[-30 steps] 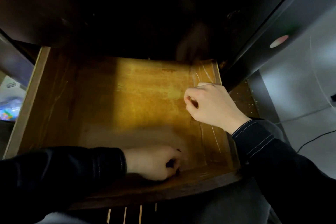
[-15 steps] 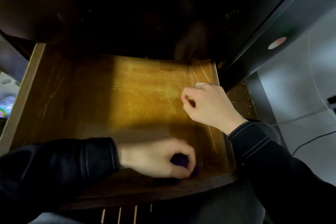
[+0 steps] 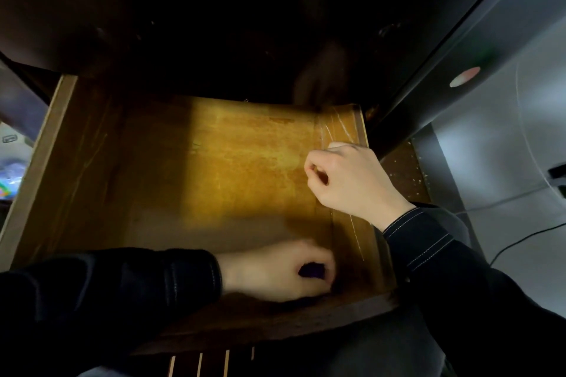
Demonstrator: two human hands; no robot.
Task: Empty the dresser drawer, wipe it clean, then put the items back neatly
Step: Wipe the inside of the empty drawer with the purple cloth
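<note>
The wooden drawer (image 3: 55,144) is pulled out below me, and its yellow-brown bottom is bare where the light falls. My left hand (image 3: 272,272) is low in the drawer's front right corner. It grips a small dark purple cloth (image 3: 311,271), most of which my fingers hide. My right hand (image 3: 352,180) rests on the drawer's right wall (image 3: 352,122) with its fingers curled into a fist. Nothing shows inside that fist.
The dark dresser body (image 3: 214,24) overhangs the back of the drawer and hides its rear part. A grey floor with a black cable (image 3: 520,239) lies to the right. A colourful packet (image 3: 9,180) shows past the drawer's left wall.
My left hand has slid a little to the right along the drawer's front edge with the cloth. My right hand has stayed on the right wall.
</note>
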